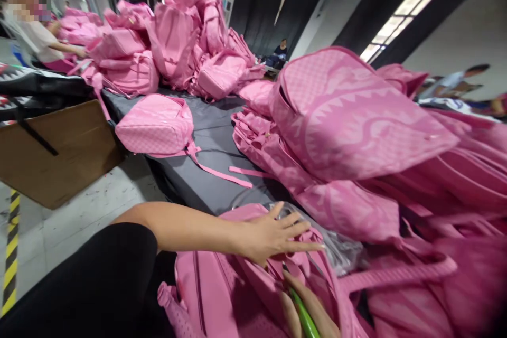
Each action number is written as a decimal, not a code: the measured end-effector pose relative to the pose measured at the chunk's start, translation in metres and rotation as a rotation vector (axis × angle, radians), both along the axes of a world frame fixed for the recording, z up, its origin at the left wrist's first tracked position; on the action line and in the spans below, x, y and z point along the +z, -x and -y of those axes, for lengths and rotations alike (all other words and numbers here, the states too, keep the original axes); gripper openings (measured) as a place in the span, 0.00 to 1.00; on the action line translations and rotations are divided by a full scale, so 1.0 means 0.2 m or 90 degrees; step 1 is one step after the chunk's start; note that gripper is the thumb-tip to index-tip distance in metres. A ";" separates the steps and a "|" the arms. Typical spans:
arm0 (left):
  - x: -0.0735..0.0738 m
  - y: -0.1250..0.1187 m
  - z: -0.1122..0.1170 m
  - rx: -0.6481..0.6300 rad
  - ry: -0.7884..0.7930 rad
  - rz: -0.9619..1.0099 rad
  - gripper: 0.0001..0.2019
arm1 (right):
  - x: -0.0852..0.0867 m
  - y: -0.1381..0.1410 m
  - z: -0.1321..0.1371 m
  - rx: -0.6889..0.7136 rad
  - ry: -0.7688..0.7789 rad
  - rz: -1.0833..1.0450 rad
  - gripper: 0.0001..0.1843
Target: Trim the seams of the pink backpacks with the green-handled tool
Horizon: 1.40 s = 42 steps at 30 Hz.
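In the head view, a pink backpack (pixel 217 288) lies directly in front of me at the table's near edge, its straps bunched on top. My left hand (pixel 271 235) is over its upper part, open with the fingers spread. Low in the picture, my right hand (pixel 317 309) is closed around a slim, bright green tool (pixel 304 314). The tool's tip lies among the straps and its kind is hard to make out. Clear crumpled plastic (pixel 344 251) sits just beyond my left fingertips.
More pink backpacks (pixel 356 116) are heaped on the right. A single backpack (pixel 156 127) lies on the dark table cover (pixel 202 182). Behind it rises a tall backpack pile (pixel 174 42). A brown cardboard box (pixel 59 153) stands left, near a person (pixel 37 37) reaching toward the pile.
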<state>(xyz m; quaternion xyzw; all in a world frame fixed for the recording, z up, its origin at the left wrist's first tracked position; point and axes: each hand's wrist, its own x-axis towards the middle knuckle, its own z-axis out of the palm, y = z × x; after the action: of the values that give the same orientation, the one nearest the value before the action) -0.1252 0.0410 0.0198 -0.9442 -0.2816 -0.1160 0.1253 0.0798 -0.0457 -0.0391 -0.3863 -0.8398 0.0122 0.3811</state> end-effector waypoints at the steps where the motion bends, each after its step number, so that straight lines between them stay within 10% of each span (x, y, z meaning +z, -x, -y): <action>1: 0.00 0.00 0.02 -0.002 -0.004 -0.008 0.56 | 0.01 0.02 0.05 0.017 0.016 0.005 0.16; 12: -0.01 -0.01 0.07 0.042 0.044 -0.063 0.40 | 0.12 0.04 0.17 -0.065 0.226 -0.030 0.12; 21: 0.02 -0.05 0.00 0.081 0.087 -0.120 0.42 | 0.28 0.02 0.01 0.003 0.445 -0.032 0.13; 28: 0.00 -0.08 -0.01 0.101 0.098 -0.134 0.40 | 0.24 0.02 -0.01 -0.056 0.348 0.134 0.10; 42: -0.01 -0.12 -0.03 0.076 0.087 -0.198 0.53 | 0.13 -0.01 0.03 -0.067 0.305 0.026 0.09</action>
<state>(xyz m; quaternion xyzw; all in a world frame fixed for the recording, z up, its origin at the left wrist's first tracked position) -0.1018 0.0465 0.0170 -0.9386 -0.3219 0.0586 0.1092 0.0810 -0.0509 -0.0122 -0.5091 -0.7991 0.1834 0.2618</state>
